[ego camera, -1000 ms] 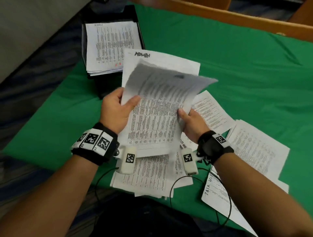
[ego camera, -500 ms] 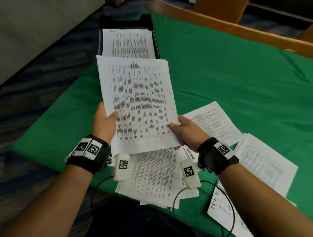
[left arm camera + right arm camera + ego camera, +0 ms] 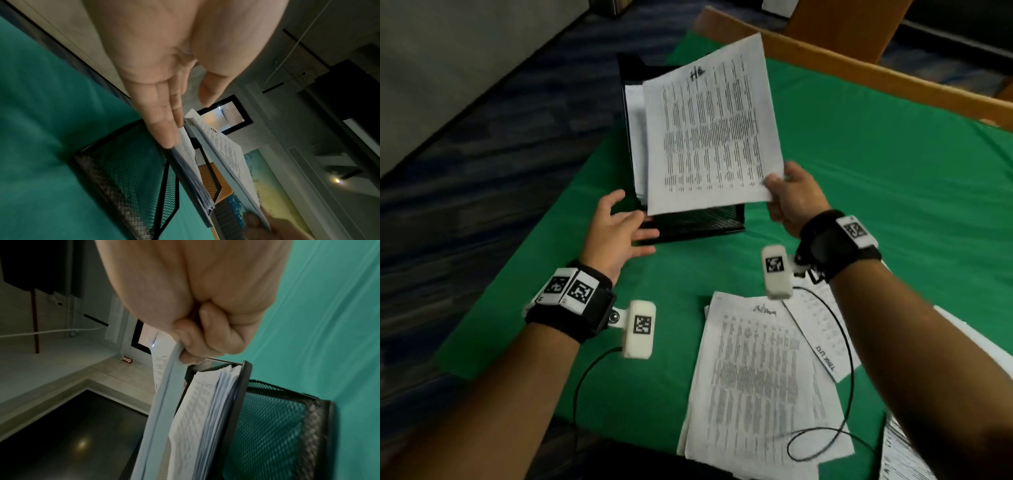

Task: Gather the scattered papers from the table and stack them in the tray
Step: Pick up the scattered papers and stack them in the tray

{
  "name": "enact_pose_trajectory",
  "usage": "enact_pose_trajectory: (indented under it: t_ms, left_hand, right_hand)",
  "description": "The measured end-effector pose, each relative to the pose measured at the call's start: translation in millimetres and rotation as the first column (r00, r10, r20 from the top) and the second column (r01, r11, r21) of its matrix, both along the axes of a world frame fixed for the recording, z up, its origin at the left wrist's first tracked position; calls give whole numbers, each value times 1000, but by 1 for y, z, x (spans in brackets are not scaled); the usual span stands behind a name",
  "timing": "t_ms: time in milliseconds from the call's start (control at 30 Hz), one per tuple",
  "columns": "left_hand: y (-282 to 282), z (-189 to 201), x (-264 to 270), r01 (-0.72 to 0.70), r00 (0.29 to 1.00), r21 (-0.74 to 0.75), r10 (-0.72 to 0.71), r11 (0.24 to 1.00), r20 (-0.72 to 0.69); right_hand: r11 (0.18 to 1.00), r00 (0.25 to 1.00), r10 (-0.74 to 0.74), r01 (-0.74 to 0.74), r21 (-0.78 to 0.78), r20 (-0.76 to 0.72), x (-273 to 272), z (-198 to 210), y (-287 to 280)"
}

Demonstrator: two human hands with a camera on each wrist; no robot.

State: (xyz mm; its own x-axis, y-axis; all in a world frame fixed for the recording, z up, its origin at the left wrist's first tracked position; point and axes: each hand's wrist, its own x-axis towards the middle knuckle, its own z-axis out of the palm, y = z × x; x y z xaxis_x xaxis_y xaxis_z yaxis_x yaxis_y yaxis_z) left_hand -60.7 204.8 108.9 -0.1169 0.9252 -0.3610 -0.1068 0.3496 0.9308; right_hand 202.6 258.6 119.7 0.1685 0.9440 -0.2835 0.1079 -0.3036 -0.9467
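My right hand (image 3: 777,192) pinches the near right corner of a thin sheaf of printed sheets (image 3: 709,126) marked by hand at the top. The sheaf hangs tilted over the black mesh tray (image 3: 698,226), which holds a stack of papers (image 3: 636,137). In the right wrist view the fingers (image 3: 191,339) curl round the sheaf (image 3: 164,402) just above the tray's stack (image 3: 201,410). My left hand (image 3: 635,226) is open by the tray's near left corner, holding nothing. In the left wrist view its straight fingers (image 3: 162,129) reach the edge of the stacked papers (image 3: 189,162).
Several loose printed sheets (image 3: 753,383) lie overlapped on the green cloth (image 3: 876,178) near me, with more (image 3: 822,335) under my right forearm. Black cables (image 3: 849,377) trail from the wrist cameras. A wooden table edge (image 3: 859,72) runs along the far side; carpeted floor lies to the left.
My left hand has let go of the sheaf and now hangs open by the tray. My right hand alone has carried the sheaf forward and up over the tray.
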Motion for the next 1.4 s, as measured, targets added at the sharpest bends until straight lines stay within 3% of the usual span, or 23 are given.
enact_pose_trajectory:
  t_ms: [233,300,333,400,467,667,767,900,1033,1200,1266,1400]
  left_hand:
    - [-7,-26,-29,47,995,-34,-50,998,-91]
    - [-9,-31,-35,50,994,-41,-53,998,-100]
    - [-10,-33,-37,50,993,-42,-54,998,-102]
    - [-10,-36,-39,52,993,-43,-56,998,-105]
    - [-11,-38,-40,60,991,-43,-65,997,-115]
    - [-19,-40,-20,113,983,-42,-118,993,-140]
    - [-29,-45,-1,151,975,-46,-156,988,-161]
    - [-50,-59,30,221,949,-90,-236,971,-208]
    - [-78,-85,63,266,905,-180,-310,947,-292]
    - [-115,-116,98,260,803,-360,-408,896,-435]
    - [-126,-123,108,237,797,-415,-420,878,-433]
    - [-142,-127,121,147,745,-459,-403,876,-531]
  right_hand:
    - [996,992,-28,39,-85,126,-19,-14,83]
    - [990,972,2,31,-136,233,-25,-20,97]
    - [985,929,69,-7,-170,363,-27,-23,101]
    - [968,740,218,-78,-240,636,-29,-27,104]
    - [964,612,243,-65,-258,753,-31,-27,102]
    - [976,562,200,-46,-211,803,-27,-6,66]
    - [959,513,281,-133,-249,811,-10,7,19]
    - [843,574,524,-244,-479,630,30,-15,-56]
    - [730,625,619,-235,-641,476,72,-59,-129]
    - [599,567,716,-198,-776,407,92,-103,-196]
    - [603,579,704,-179,-778,412,91,-117,-208]
    - [701,721,541,-102,-706,433,89,-129,-218]
